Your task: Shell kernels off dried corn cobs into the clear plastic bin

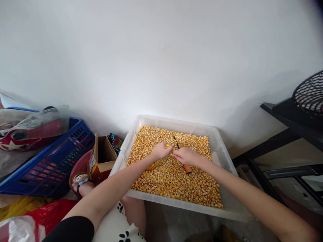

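My left hand (161, 151) is closed around a corn cob (167, 145), whose yellow kernels show past the fingers. More yellow cob appears below the wrist, though I cannot tell if it is the same one. Close beside it, my right hand (186, 156) is closed around a tool with an orange handle (187, 168) and a thin dark shaft; its exact kind is unclear. The fingertips of both hands nearly meet. Under them, loose corn kernels (176, 185) fill much of a translucent plastic bin (176, 120).
To the left stand a blue plastic basket (47, 168) piled with bagged items and an open cardboard box (104, 163). A red bag (50, 213) lies lower left. On the right is a black metal frame (272, 144) with a round black grille (311, 92). A white wall rises behind the bin.
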`<state>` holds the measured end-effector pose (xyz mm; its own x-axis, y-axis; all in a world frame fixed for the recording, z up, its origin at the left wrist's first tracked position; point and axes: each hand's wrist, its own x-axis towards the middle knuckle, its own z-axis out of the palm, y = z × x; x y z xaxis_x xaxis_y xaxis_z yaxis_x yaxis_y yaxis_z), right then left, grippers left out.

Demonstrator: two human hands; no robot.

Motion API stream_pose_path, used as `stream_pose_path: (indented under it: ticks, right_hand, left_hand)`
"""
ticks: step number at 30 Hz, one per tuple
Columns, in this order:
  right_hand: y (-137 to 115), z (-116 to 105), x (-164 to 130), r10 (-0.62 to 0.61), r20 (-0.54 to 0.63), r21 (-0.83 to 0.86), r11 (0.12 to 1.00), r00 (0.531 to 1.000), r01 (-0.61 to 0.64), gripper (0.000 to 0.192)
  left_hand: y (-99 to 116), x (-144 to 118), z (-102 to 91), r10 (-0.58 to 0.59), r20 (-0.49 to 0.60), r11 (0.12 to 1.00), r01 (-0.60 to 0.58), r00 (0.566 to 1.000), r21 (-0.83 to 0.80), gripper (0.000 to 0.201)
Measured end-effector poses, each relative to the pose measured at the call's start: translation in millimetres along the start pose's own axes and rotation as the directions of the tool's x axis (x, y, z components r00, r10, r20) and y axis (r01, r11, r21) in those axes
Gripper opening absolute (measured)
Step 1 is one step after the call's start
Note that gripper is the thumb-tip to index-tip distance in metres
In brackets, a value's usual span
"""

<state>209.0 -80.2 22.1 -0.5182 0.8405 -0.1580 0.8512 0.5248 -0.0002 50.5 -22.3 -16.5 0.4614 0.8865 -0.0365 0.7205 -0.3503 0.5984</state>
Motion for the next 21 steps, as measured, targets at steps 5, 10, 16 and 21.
stream_pose_path:
  ticks: [5,10,16,21]
  right_hand:
    - [8,8,-10,-0.072,0.019,-0.022,0.997,0.997,0.072,0.034]
    - [7,13,-16,-0.135,0.049,-0.048,0.989,0.990,0.137,0.032]
    - [6,18,-25,-0.184,0.044,-0.087,0.978,0.982,0.188,0.031]
    - [3,16,-25,-0.127,0.036,-0.058,0.990,0.991,0.129,0.031]
  left_hand:
    - [13,-10,2.8,0.046,0.040,0.988,-0.051,0.998,0.144,0.054]
    - [18,-21,4.6,0.090,0.057,0.970,-0.101,0.994,0.222,0.057]
    - [19,-27,8.9,0.150,0.082,0.951,-0.166,0.985,0.260,0.064]
    - [16,-23,7.8,0.136,0.085,0.968,-0.151,0.987,0.199,0.069]
